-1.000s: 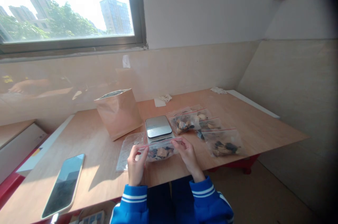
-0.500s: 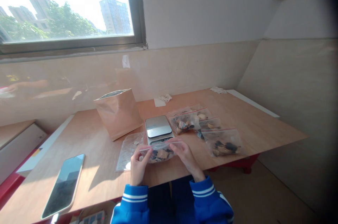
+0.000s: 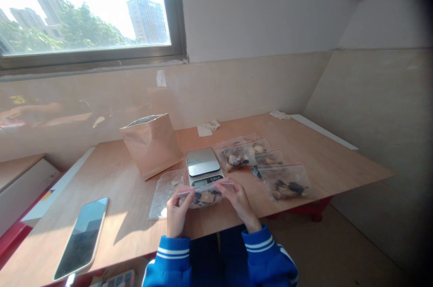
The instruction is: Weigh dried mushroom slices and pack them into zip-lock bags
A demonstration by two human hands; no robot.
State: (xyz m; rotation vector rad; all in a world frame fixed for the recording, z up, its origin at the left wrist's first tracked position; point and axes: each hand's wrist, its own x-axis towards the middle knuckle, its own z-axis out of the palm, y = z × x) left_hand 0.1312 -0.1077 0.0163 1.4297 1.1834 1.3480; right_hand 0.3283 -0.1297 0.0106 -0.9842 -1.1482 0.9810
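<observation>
Between my hands is a clear zip-lock bag [image 3: 206, 198] with brown and dark dried pieces inside, near the table's front edge. My left hand [image 3: 178, 210] pinches the left end of its top strip, and my right hand [image 3: 236, 196] pinches the right end. Just behind the bag stands a digital kitchen scale [image 3: 203, 163] with a bare silver plate; its display shows partly above the bag's top. Left of the scale, a flat clear plastic bag [image 3: 164, 196] lies partly behind my left hand.
Several filled zip-lock bags [image 3: 286, 183] lie right of the scale. An open brown paper pouch [image 3: 152, 147] stands at the back left. A phone [image 3: 82, 237] lies at the left front. Crumpled tissue [image 3: 212, 126] sits near the wall.
The zip-lock bag's top has come down slightly toward me, so more of the scale's display shows. Both hands keep their pinch at the two ends.
</observation>
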